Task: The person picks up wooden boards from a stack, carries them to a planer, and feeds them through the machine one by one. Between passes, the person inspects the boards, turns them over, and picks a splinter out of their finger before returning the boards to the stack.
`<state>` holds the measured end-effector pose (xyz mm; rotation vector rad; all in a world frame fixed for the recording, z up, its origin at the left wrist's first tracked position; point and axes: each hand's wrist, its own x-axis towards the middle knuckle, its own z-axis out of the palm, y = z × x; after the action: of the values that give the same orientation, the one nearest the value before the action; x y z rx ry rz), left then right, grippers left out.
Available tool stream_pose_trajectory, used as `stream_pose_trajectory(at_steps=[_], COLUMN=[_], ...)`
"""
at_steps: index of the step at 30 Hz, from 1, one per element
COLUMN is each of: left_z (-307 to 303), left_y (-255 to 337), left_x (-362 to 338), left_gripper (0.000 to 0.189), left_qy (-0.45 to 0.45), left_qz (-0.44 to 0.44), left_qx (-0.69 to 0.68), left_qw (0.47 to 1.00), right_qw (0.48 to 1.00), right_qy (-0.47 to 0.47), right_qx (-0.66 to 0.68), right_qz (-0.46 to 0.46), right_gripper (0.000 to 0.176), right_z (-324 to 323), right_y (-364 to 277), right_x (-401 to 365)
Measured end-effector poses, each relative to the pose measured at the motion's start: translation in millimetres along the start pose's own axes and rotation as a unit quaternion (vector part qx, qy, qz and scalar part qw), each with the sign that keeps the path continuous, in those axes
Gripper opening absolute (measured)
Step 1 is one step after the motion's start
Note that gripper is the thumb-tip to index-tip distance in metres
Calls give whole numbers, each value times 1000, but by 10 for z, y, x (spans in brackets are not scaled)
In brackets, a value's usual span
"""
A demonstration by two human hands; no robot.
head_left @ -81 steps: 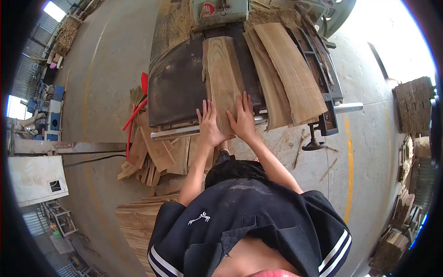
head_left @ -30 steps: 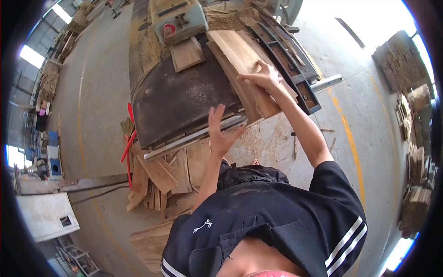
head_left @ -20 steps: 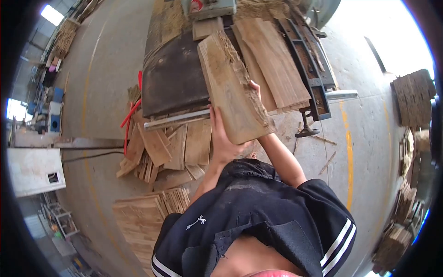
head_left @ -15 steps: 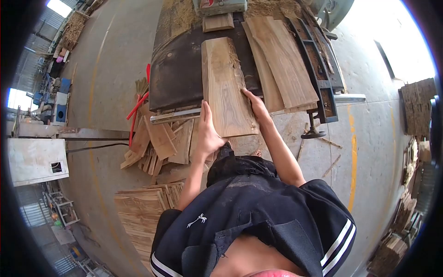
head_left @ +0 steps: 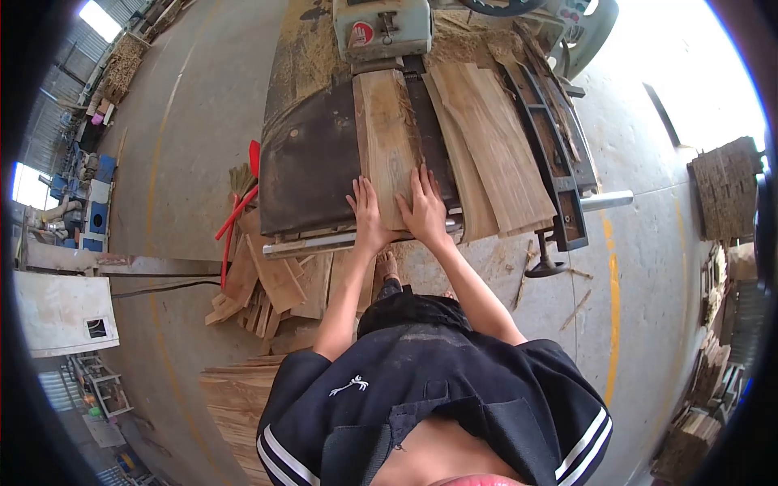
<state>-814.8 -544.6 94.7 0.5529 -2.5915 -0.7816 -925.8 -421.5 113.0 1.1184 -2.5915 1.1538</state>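
A wooden board (head_left: pixel 386 130) with a rough, bark-like right edge lies lengthwise on the dark machine table (head_left: pixel 308 162). Its far end reaches the front of the pale green machine head (head_left: pixel 381 36). At the near left edge of the board rests my left hand (head_left: pixel 370 219), its fingers stretched forward. My right hand (head_left: pixel 424 212) lies palm down on the board's near right part, fingers spread. Neither hand wraps around the wood. To the right of the board are several overlapping planks (head_left: pixel 494 154) on the same table.
A black metal fence (head_left: pixel 543 142) with a handwheel (head_left: pixel 545 268) borders the table's right side. Scrap wood (head_left: pixel 259 279) lies on the floor near a red bar (head_left: pixel 237 212). A board stack (head_left: pixel 235 405) stands at lower left. Sawdust (head_left: pixel 312 61) covers the table's far part.
The board has gone from held by its sides to lying on the table, farther toward the machine head. My hands have shifted from gripping its edges to lying flat on it.
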Motion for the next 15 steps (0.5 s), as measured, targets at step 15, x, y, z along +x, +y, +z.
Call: stream_pose_trajectory(at_steps=[15], left_z=[-23], left_y=[-260], left_x=[924], left_gripper=[157], left_qy=[14], left_qz=[26], left_qx=[61], left_qw=[998], right_qw=[996], right_qy=[68], right_qx=[-57], right_qz=[4], right_gripper=[61], right_z=[369], right_y=[151], right_x=[919])
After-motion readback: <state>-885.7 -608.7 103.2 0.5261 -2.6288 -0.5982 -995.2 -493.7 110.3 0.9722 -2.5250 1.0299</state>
